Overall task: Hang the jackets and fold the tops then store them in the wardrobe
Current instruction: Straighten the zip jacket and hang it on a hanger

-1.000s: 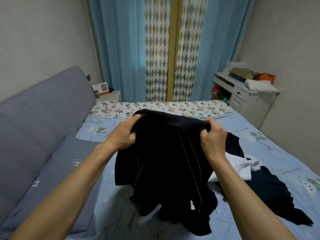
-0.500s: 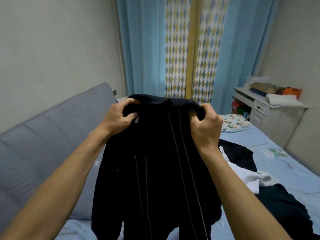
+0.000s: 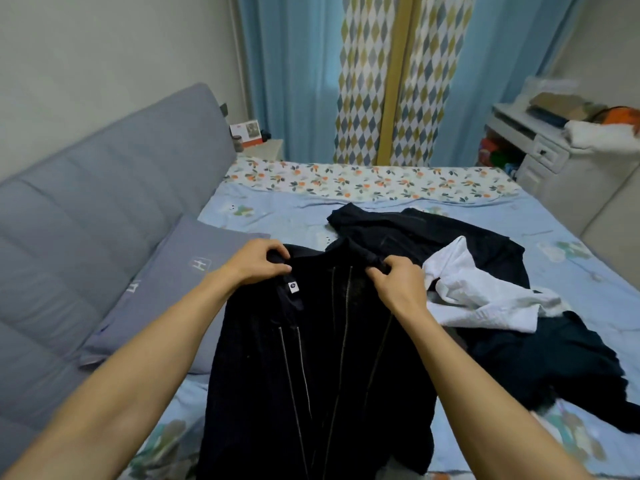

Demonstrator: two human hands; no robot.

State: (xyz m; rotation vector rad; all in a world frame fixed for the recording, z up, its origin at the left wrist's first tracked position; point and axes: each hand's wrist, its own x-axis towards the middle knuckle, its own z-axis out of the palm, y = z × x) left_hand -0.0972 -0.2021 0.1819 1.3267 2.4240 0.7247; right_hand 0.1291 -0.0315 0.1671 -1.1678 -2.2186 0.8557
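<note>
A black zip jacket (image 3: 311, 375) lies spread on the blue bed sheet (image 3: 284, 220), collar away from me, with a small white label inside the neck. My left hand (image 3: 258, 261) grips the collar's left side. My right hand (image 3: 398, 285) grips its right side. To the right a white top (image 3: 485, 299) lies crumpled over a black garment (image 3: 415, 233). Another dark garment (image 3: 540, 362) lies in front of the white one.
A grey padded headboard (image 3: 104, 202) and grey pillow (image 3: 173, 282) fill the left. A floral pillow (image 3: 374, 181) lies at the bed's far end before blue curtains (image 3: 294, 74). A white cabinet (image 3: 550, 161) with piled items stands at the right.
Both hands held the jacket up in front of me, then lowered it onto the bed, still gripping the collar. The view has tilted back down.
</note>
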